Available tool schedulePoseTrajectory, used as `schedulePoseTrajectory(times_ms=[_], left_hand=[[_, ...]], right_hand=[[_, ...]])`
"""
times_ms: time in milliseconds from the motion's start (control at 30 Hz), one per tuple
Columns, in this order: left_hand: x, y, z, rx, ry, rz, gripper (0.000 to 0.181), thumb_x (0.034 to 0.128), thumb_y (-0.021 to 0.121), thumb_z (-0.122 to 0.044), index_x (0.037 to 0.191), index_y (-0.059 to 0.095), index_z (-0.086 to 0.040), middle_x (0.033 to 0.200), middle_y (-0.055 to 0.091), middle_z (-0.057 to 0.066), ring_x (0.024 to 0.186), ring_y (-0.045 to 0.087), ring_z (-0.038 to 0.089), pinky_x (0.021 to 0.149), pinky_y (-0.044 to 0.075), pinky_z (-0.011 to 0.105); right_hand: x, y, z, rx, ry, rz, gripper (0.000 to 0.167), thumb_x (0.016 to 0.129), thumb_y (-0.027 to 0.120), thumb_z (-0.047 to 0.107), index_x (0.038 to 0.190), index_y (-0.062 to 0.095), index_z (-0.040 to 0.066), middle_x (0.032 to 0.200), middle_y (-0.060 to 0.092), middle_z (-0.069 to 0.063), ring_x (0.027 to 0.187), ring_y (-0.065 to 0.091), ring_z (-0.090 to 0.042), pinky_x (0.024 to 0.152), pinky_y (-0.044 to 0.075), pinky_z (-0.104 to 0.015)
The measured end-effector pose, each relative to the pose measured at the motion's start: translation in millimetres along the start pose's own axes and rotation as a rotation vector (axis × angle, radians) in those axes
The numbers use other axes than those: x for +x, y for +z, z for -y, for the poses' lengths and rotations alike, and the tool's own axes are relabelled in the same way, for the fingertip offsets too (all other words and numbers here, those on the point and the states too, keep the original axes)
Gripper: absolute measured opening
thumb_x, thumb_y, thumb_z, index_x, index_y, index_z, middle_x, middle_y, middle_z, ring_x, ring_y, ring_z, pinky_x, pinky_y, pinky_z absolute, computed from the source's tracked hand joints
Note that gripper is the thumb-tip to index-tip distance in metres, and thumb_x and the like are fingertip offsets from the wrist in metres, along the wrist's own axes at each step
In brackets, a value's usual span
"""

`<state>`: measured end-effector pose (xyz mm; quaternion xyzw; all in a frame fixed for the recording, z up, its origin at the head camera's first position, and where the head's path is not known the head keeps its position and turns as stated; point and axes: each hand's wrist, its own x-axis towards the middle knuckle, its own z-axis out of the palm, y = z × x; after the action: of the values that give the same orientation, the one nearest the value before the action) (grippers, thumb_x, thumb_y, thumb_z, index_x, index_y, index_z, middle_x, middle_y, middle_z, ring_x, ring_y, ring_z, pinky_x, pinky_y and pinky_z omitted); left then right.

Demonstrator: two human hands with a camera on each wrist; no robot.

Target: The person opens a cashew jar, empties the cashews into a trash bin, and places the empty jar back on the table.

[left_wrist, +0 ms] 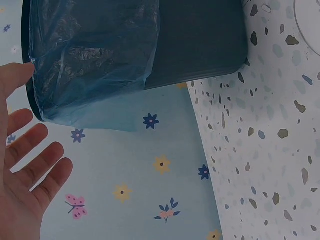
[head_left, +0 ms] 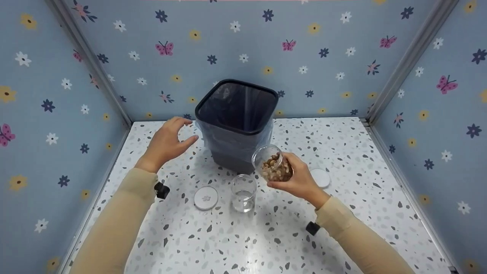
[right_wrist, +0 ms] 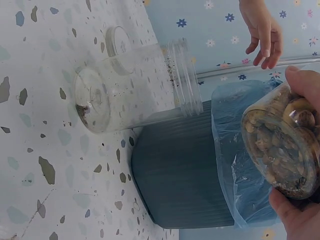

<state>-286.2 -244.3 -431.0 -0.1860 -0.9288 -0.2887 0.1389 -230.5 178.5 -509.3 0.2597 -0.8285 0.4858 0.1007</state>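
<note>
My right hand [head_left: 298, 179] grips a clear plastic jar [head_left: 266, 155] that is tilted, its mouth toward the upper left. Brown and tan nut-like pieces [head_left: 278, 171] fill its lower part. In the right wrist view, fingers and thumb press on both sides of the jar [right_wrist: 280, 145]. My left hand [head_left: 167, 142] hovers beside the bin's left side, fingers apart and holding nothing. A dark bin [head_left: 243, 152] with a bluish bag over its rim stands at the back. In front of it is a second clear jar [head_left: 243, 194], uncapped, with a few dark crumbs inside.
One white round lid [head_left: 206, 198] lies left of the standing jar. Another white lid [head_left: 320, 178] lies right of my right hand. Flower-patterned walls [head_left: 243, 49] enclose the speckled white table [head_left: 342, 152] at the back and sides.
</note>
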Motion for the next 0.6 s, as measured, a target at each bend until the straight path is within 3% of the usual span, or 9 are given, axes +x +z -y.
schedulePoseTrajectory(times_ms=[367, 600], left_hand=[[10.1, 6.4, -9.5, -0.026, -0.052, -0.171, 0.045, 0.1021, 0.076, -0.025, 0.136, 0.068, 0.002, 0.132, 0.070, 0.023, 0.124, 0.066, 0.042, 0.107, 0.054, 0.059], [15.4, 10.7, -15.4, -0.121, -0.112, -0.219, 0.046, 0.1008, 0.076, -0.021, 0.137, 0.066, 0.004, 0.133, 0.068, 0.024, 0.128, 0.064, 0.043, 0.109, 0.053, 0.058]], right_hand=[[-1.1, 0, 1, 0.016, 0.034, -0.005, 0.083, 0.071, 0.104, 0.023, 0.143, 0.065, 0.008, 0.135, 0.070, -0.008, 0.121, 0.066, -0.022, 0.104, 0.058, -0.041], [-1.6, 0, 2, 0.014, 0.037, 0.000, 0.083, 0.072, 0.104, 0.024, 0.144, 0.065, 0.009, 0.135, 0.069, -0.008, 0.122, 0.066, -0.023, 0.104, 0.059, -0.045]])
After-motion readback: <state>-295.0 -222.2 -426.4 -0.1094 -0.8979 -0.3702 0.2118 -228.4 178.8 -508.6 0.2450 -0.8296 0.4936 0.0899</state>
